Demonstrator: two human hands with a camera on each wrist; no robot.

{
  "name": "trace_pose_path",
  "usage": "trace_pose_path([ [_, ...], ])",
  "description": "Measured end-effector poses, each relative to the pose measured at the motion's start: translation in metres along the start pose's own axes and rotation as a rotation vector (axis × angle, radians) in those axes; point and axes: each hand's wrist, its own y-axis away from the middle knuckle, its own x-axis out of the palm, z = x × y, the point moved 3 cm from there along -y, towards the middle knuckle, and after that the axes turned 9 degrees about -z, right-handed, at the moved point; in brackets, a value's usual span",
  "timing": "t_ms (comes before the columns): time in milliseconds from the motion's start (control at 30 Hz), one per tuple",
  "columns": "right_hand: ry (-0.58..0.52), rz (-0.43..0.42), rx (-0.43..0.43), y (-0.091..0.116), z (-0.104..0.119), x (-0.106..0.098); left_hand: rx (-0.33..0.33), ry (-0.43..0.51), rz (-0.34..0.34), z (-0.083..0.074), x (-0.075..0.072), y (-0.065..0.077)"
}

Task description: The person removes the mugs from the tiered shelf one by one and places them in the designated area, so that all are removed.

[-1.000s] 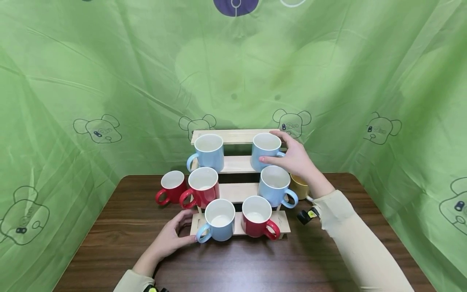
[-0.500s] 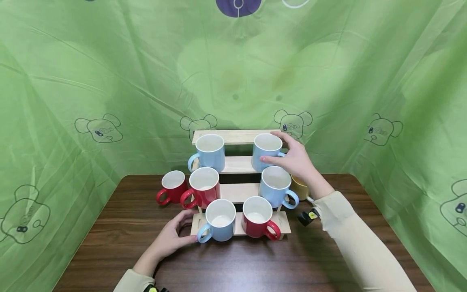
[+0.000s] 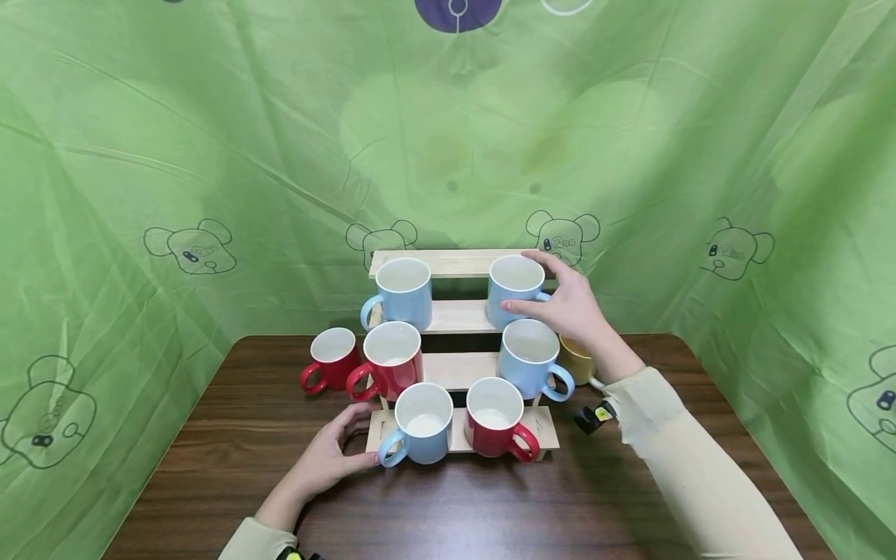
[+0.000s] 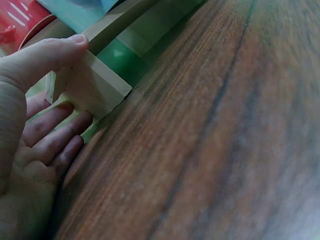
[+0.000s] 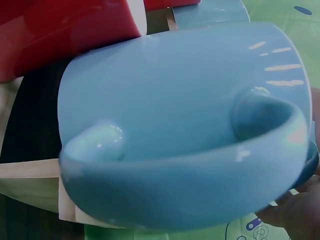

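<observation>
Pale blue mug in right hand

In the head view, just right of centre, a yellow mug is largely tucked behind the lower blue mug and the right wrist, the right hand masks part of the upper blue mug it grips, and the lettering on the bear prints is too small to read! Over to the left wrist view, the left edge slices off the left hand, the wooden rack leaves through the top, and the table blurs at lower right. Right wrist view now: only a sliver of right hand, lower right, and a red mug cropped upper left!
</observation>
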Motion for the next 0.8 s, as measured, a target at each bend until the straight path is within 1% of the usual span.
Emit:
trace_pose_path([
  [267,0.035,0.01,-0.032,-0.0013,0.0008,-0.0034,0.025,0.006,0.003,0.0001,0.0004,0.0002],
  [433,0.045,0.012,-0.034,-0.0016,0.0011,-0.0045,0.006,0.006,0.001,0.0004,0.0001,0.0002],
  [667,0.046,0.025,-0.023,-0.0033,0.0038,-0.0058,0.027,0.003,0.006,0.0011,-0.0006,0.0001],
  [800,0.038,0.026,-0.022,-0.0042,0.0062,-0.0073,0.023,0.002,0.0,0.0005,-0.0005,0.0001],
])
